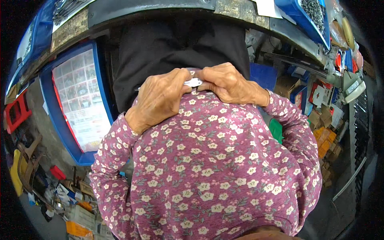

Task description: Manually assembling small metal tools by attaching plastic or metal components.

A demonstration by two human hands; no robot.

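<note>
Both hands are close together in front of my waist, over the hem of a purple flowered top (208, 160). My left hand (160, 94) is closed around a small silvery metal piece (194, 82) with a rounded end. A thin tip sticks out on the far left side of that hand, perhaps part of the same piece. With curled fingers, my right hand (230, 84) pinches at the rounded end. Most of the piece is hidden by the fingers, so its kind cannot be made out. Dark trousers (180, 52) lie behind the hands.
A worn workbench edge (152, 9) runs across the front. On it stands a blue bin (308, 24) of small dark parts at right. To my left is a blue tray (98, 76) with a printed sheet. Cardboard boxes (326, 138) crowd the right side.
</note>
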